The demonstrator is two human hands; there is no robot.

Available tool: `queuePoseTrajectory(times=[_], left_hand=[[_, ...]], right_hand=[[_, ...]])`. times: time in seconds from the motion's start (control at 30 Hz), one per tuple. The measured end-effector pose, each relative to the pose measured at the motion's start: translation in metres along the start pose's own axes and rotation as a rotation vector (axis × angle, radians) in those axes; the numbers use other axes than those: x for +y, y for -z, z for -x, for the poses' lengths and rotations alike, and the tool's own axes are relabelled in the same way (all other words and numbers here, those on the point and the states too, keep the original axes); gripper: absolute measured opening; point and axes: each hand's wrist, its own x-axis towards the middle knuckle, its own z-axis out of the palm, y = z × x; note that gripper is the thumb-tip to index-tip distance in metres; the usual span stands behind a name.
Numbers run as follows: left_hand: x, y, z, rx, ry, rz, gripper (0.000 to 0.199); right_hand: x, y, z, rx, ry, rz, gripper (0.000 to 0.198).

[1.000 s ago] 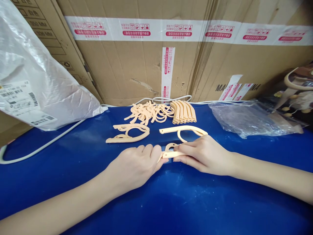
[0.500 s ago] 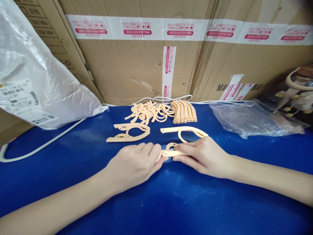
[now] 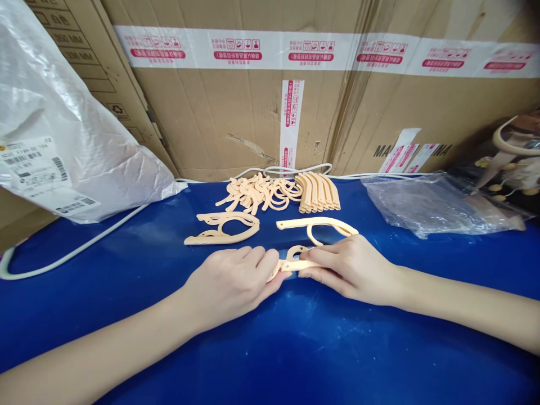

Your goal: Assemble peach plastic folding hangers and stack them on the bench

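My left hand point(image 3: 236, 284) is closed around a small beige plastic piece of a folding hanger, most of it hidden by the fingers. My right hand point(image 3: 354, 270) pinches a beige folding hanger arm point(image 3: 294, 265) between thumb and fingers. The two pieces meet end to end in the gap between my hands, and whether they are joined I cannot tell. A curved hook piece point(image 3: 296, 251) shows just above the arm. Beyond my left hand lies a folded beige hanger point(image 3: 223, 239). Another hanger point(image 3: 299, 224) lies behind my right hand, partly covered by it.
Loose hook pieces point(image 3: 253, 192) are heaped at the back of the blue tabletop point(image 3: 270, 354), beside a neat row of hanger arms point(image 3: 318, 192). A clear plastic bag point(image 3: 434, 208) lies right, a white parcel bag point(image 3: 76, 135) left. Cardboard boxes point(image 3: 219, 112) stand behind; a white cable point(image 3: 84, 247) crosses the left.
Almost nothing differs. Both hands keep their grips in the same place, with only a very slight shift of the pieces between them.
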Motion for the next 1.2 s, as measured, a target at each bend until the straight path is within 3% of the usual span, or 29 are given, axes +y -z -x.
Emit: queuePoseTrajectory(times=[0.7,0.8,0.87,0.97,1.1,1.2], left_hand=[[-0.003,-0.002,0.004,0.032,0.045,0.029,0.032],[0.003,0.001,0.004,0.057,0.056,0.048,0.034],[0.011,0.006,0.003,0.097,0.018,0.11,0.035],[0.018,0.01,0.002,0.129,-0.059,0.194,0.036],[0.007,0.004,0.003,0.094,0.041,0.075,0.035],[-0.001,-0.003,0.003,0.026,0.127,0.124,0.038]], right_hand=[[0.0,-0.002,0.0,-0.034,-0.005,-0.016,0.032],[0.009,-0.002,-0.001,-0.02,-0.062,-0.001,0.036],[0.018,-0.001,-0.003,0.015,-0.183,0.066,0.037],[0.029,-0.001,-0.005,0.038,-0.231,0.081,0.039],[0.026,-0.004,-0.005,0.069,-0.152,0.006,0.033],[0.023,-0.006,-0.005,0.071,-0.14,0.018,0.032]])
